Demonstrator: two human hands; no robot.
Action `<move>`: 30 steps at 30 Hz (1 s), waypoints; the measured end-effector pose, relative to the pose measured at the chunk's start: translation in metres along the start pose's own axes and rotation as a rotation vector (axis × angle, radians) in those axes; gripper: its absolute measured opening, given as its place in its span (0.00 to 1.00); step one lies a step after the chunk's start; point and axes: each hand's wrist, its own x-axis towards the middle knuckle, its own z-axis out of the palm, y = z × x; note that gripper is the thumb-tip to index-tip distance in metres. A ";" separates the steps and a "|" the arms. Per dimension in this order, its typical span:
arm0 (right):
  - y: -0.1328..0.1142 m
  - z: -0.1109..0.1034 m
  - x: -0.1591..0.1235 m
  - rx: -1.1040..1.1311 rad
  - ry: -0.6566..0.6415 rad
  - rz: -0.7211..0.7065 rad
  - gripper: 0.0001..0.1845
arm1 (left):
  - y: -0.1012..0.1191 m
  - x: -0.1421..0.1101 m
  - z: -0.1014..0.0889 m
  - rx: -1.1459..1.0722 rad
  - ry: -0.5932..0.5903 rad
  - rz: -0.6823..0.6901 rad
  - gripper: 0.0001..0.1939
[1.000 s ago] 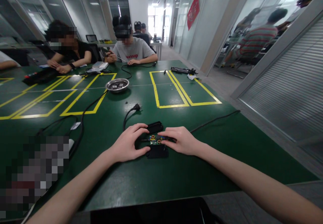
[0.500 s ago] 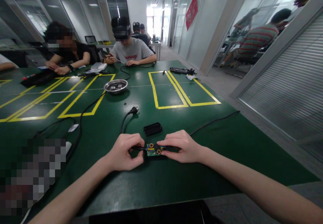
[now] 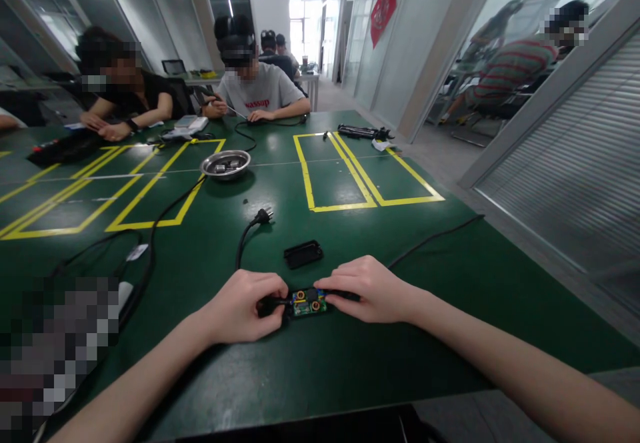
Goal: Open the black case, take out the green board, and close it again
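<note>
While hands (image 3: 254,304) (image 3: 363,288) flank circuitry (image 3: 309,302), a bowl (image 3: 226,168) stands beyond.

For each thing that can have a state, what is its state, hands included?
Left hand: closed on the left cable
Right hand: at the right cable, grip unclear
Circuit board: exposed, wired at both ends
Black case half: lying apart from the board
Power plug: unplugged, prongs bare
Metal bowl: upright, holding small metal parts

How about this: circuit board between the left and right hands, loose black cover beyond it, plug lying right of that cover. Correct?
One error: the plug lies left of the loose black cover, per the head view. The rest stands: circuit board between the left hand and right hand, cover beyond it.
</note>
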 end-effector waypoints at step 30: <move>0.032 0.015 0.004 -0.103 0.006 0.242 0.27 | -0.024 0.005 0.015 0.189 0.212 -0.076 0.19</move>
